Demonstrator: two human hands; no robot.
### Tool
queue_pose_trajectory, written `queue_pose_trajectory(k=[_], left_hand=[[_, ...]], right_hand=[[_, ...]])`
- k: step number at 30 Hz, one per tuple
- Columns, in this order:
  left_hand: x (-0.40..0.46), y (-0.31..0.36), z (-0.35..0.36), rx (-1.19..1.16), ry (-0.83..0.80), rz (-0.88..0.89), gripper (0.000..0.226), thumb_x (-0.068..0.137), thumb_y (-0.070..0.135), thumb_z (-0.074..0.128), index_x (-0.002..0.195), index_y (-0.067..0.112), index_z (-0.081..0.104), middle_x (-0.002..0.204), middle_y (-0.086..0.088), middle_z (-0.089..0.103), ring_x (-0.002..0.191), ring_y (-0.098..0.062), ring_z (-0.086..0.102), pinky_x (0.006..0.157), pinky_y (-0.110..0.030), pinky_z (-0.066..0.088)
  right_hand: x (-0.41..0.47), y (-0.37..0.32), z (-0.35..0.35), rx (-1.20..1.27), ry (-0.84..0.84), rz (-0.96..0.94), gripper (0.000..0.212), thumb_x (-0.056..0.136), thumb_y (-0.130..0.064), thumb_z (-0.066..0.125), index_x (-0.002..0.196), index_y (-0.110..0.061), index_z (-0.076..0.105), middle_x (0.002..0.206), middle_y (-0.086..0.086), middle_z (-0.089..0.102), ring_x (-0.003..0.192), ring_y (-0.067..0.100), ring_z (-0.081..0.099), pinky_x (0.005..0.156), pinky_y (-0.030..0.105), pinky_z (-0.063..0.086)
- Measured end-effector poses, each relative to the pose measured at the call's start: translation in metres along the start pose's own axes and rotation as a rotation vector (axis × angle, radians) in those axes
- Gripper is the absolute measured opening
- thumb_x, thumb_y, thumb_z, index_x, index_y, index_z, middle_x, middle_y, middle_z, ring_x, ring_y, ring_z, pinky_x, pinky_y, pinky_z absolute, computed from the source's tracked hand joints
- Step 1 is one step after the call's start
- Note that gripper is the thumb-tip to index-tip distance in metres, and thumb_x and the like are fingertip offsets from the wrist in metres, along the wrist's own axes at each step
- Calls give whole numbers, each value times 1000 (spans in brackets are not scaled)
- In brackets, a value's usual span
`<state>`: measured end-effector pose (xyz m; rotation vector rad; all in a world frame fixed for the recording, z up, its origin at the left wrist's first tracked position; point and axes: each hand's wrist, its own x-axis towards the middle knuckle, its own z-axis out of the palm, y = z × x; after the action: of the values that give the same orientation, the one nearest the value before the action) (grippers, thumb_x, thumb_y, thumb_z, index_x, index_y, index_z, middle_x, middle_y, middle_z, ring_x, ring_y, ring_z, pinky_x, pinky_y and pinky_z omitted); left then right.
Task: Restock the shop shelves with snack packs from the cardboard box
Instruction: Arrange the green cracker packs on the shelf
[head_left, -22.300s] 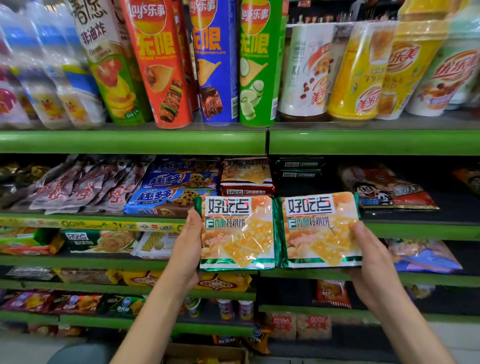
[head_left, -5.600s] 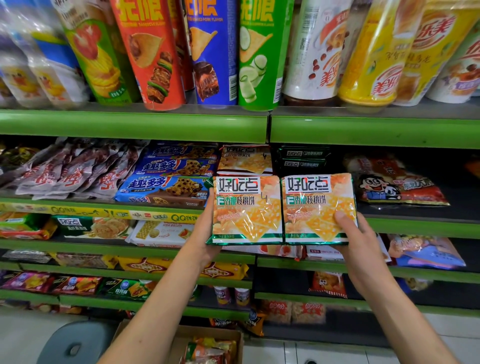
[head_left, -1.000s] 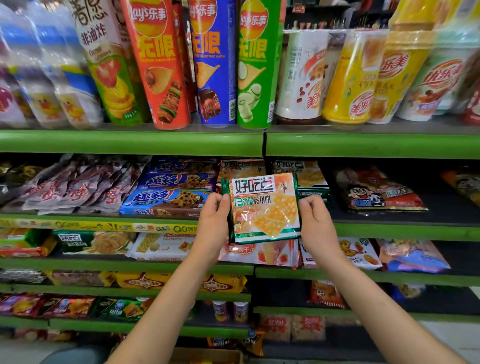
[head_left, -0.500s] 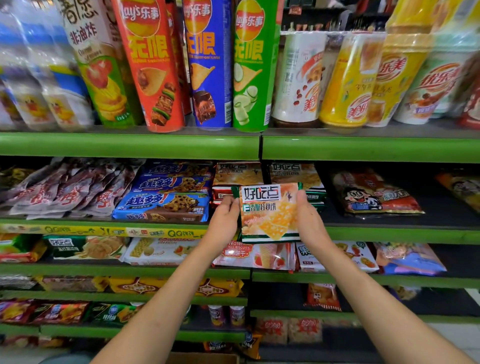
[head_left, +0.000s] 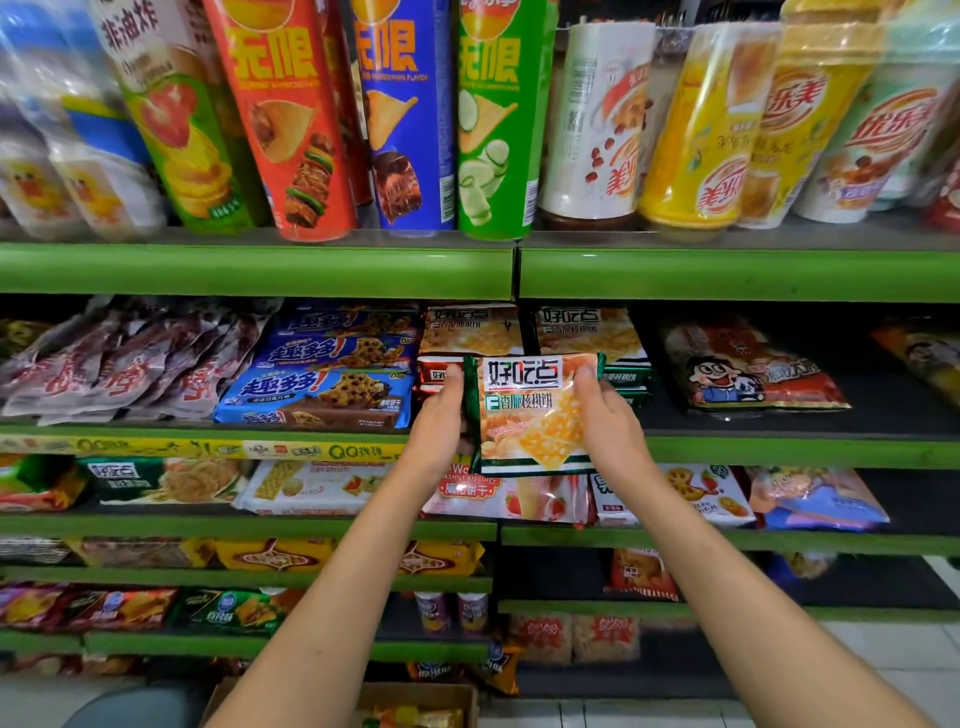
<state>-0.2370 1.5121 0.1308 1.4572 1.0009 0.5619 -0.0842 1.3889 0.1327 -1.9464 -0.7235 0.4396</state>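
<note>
Gripping one biscuit pack (head_left: 530, 415) from both sides, I have my left hand (head_left: 441, 415) closed on its left edge and my right hand (head_left: 608, 421) closed on its right edge, thumb on the front. I hold it upright in front of the green shelf edge (head_left: 779, 451), just before two stacks of the same packs (head_left: 470, 332) lying on that shelf. Down at the bottom, the cardboard box (head_left: 415, 701) sits open on the floor between my forearms.
</note>
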Motion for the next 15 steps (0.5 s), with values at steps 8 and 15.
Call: queue_pose_trajectory(k=[8, 15], left_hand=[[3, -3, 1, -24, -24, 13, 68, 90, 81, 24, 110, 30, 64, 85, 5, 68, 73, -12, 65, 68, -32, 53], [10, -7, -1, -16, -44, 41, 54, 94, 77, 24, 97, 40, 63, 78, 16, 75, 75, -4, 73, 78, -38, 59]], right_hand=[[-1, 1, 0, 22, 4, -12, 84, 90, -81, 19, 139, -21, 52, 139, 4, 57, 115, 18, 50, 93, 37, 36], [-1, 0, -1, 9, 6, -29, 83, 93, -78, 19, 143, -20, 49, 144, 5, 54, 126, 22, 50, 97, 39, 36]])
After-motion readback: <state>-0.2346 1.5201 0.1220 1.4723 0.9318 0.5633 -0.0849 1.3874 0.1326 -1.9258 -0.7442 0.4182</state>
